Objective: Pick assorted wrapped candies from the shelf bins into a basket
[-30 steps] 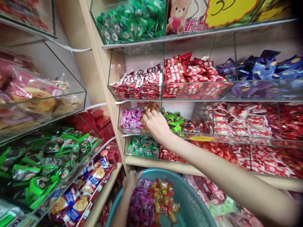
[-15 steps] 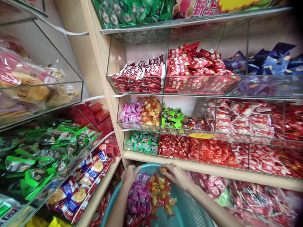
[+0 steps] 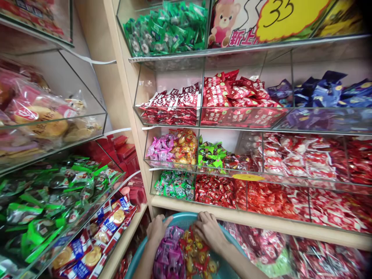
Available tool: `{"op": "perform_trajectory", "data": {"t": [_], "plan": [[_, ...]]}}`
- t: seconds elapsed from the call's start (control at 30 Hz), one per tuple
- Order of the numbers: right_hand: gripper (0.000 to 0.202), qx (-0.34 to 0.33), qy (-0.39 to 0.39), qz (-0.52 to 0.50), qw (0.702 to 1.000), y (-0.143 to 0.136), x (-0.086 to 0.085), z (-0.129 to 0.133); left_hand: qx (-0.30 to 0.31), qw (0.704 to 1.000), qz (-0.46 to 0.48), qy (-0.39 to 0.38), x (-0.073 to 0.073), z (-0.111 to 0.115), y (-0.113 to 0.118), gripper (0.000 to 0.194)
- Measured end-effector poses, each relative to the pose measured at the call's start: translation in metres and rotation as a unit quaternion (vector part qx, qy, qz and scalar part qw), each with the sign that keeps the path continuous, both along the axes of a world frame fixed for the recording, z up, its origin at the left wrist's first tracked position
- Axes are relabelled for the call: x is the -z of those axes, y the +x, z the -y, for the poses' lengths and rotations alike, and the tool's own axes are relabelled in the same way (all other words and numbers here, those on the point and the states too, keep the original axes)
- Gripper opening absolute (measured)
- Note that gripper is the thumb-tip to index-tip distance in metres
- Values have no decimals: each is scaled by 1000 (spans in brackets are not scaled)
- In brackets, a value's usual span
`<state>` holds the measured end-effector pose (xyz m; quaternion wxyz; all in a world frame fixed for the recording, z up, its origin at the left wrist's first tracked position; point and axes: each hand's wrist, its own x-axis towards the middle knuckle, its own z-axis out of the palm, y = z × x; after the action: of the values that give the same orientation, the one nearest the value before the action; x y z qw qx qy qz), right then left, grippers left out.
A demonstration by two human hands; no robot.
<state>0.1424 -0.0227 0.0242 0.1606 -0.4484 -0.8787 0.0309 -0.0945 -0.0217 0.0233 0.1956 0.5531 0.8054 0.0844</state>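
Observation:
A teal plastic basket with perforated walls is at the bottom centre. Purple-wrapped candies fill its left part, beside gold candies with red in clear wrappers. My left hand is closed on the basket's left far rim, its thumb pointing inward. My right hand reaches in over the far right rim, fingers curled down onto the gold candies. Its fingertips are partly hidden among them.
Ahead, shelves carry clear bins of red packets, green candies and red candies. On the left, bins with green-wrapped sweets and biscuit packs stand close to my left arm. Bagged sweets lie below the right shelf.
My right hand has moved from the rim down into the basket, onto the gold candies. My left hand stays at the rim. The view has tilted upward, showing more of the top shelf.

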Motion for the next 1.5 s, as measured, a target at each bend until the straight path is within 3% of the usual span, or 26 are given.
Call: {"op": "perform_trajectory", "data": {"t": [0.1,0.2,0.33,0.43,0.57,0.67,0.83,0.97,1.17,1.37,1.5], "plan": [[15,-2,10,-15,1000,-2,-8,1,-2,1000,2,-3,-2,0,1,55],[18,-21,30,-39,999,-10,-37,7,-3,1000,2,3,-2,1,1,55],[20,-76,109,-67,989,-31,-104,12,6,1000,6,11,0,1,-1,58],[21,-96,206,-45,973,-46,-161,1,1,1000,9,14,0,2,-1,57],[20,-42,335,42,940,-58,-223,-37,-9,1000,22,10,-4,5,-1,56],[21,24,371,97,923,-65,-248,-65,-14,999,27,11,-5,5,-1,57],[26,129,336,126,924,-73,-256,-87,-9,1000,24,10,-4,4,-2,56],[28,177,350,172,904,-74,-253,-89,5,1000,11,16,-1,3,-2,58],[27,160,379,118,904,-71,-252,-93,12,1000,-7,17,5,2,-4,61],[28,167,407,140,887,-69,-254,-92,9,1000,0,15,5,1,-3,62],[27,143,387,106,905,-64,-263,-75,5,1000,5,5,-1,2,-1,61]]}}
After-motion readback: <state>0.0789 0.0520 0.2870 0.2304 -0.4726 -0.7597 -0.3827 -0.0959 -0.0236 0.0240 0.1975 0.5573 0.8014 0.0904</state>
